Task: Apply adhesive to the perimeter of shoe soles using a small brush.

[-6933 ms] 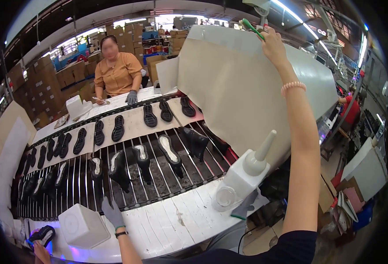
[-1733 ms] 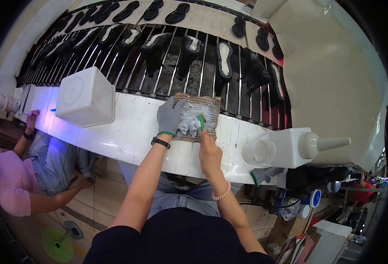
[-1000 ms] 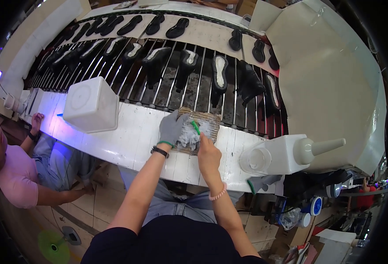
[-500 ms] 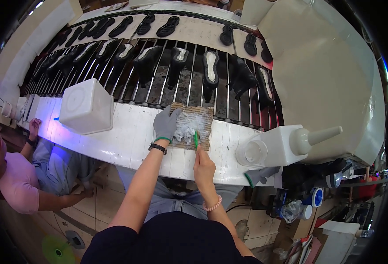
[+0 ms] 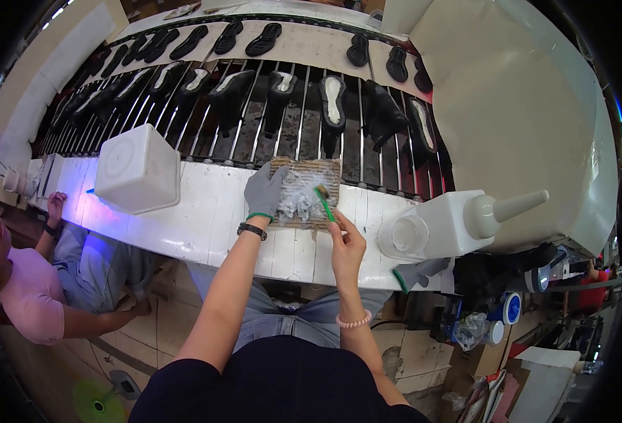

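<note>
My left hand [image 5: 264, 192], in a grey glove with a green cuff, grips the left edge of a corrugated cardboard piece [image 5: 307, 166]. White, clumpy residue [image 5: 298, 203] coats much of the cardboard. A small green-handled brush [image 5: 325, 202] is held by its handle in my bare right hand [image 5: 348, 243]. Its bristle head is over the right part of the cardboard; whether it touches is hard to tell. Beyond the cardboard, a black shoe upper [image 5: 332, 106] with a pale underside stands inverted on the metal rods, several others beside it.
A white plastic container [image 5: 139, 168] stands left, a white squeeze bottle [image 5: 455, 224] right with a clear cup [image 5: 404, 238]. A loose grey glove [image 5: 422, 273] lies at the table edge [image 5: 293, 257]. Black soles [image 5: 264, 39] line the far strip. A person [image 5: 29, 296] sits left.
My right hand has moved right and turned, bringing the brush head up off the clumped residue and into view. The shoes and soles appear slightly further left.
</note>
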The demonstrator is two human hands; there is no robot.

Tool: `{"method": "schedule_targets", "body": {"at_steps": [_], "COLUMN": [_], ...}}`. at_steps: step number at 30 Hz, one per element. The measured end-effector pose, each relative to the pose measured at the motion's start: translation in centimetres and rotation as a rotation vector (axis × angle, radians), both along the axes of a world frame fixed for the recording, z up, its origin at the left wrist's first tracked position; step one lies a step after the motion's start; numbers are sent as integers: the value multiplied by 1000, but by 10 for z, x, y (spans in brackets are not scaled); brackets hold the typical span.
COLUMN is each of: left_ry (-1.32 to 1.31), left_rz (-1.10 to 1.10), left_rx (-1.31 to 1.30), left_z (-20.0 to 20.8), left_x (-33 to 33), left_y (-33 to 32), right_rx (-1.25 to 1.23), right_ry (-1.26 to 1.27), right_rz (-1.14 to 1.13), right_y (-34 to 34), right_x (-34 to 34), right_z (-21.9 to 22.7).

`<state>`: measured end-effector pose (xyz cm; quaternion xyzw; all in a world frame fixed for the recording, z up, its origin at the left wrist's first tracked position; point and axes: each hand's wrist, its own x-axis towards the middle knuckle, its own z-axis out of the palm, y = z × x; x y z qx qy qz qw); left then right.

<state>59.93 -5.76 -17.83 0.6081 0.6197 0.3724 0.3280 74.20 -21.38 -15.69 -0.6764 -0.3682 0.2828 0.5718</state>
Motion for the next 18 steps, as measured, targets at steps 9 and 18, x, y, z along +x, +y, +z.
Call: {"method": "schedule_targets", "body": {"at_steps": [9,18], "left_ry": [83,264], "left_rz": [23,23], "left_rx": [3,-79], "left_z": [-11,-9], "left_x": [4,14], "left_y": [-4,-6], "right_rx": [-27,-52], "right_ry": [-650,-313], "right_rz": [136,102], "right_y": [17,-9], "right_x": [-33,-32], "right_z": [1,-14]}}
